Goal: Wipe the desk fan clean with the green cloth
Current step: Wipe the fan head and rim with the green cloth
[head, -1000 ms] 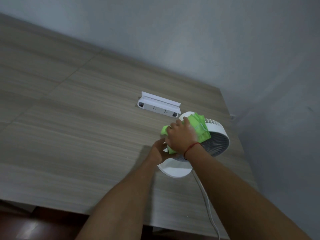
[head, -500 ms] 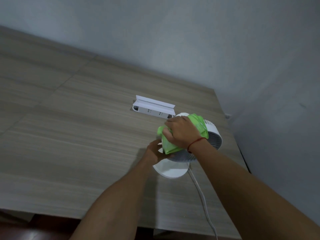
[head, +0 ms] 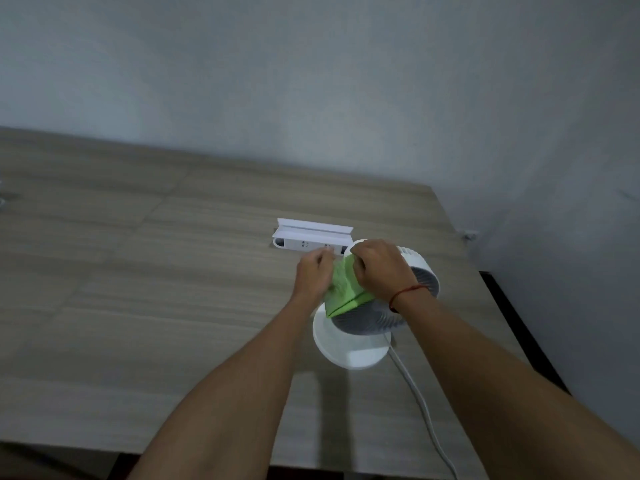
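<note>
A small white desk fan (head: 420, 282) stands on a round white base (head: 349, 348) near the right edge of the wooden table. The green cloth (head: 343, 289) lies draped over the fan's head. My right hand (head: 379, 268) grips the cloth at the top of the fan, a red string on its wrist. My left hand (head: 313, 273) holds the cloth's left side, fingers curled on it. Both hands hide much of the fan's housing.
A white power strip with a raised white cover (head: 311, 235) lies just behind the fan. The fan's white cable (head: 420, 407) runs toward the table's near edge. The wooden table (head: 145, 292) ends close to the right of the fan; grey walls stand behind and to the right.
My left hand has come up from beside the fan's stem to take hold of the cloth's left side. My right hand shifted the cloth toward the fan's left top. The view tilted upward.
</note>
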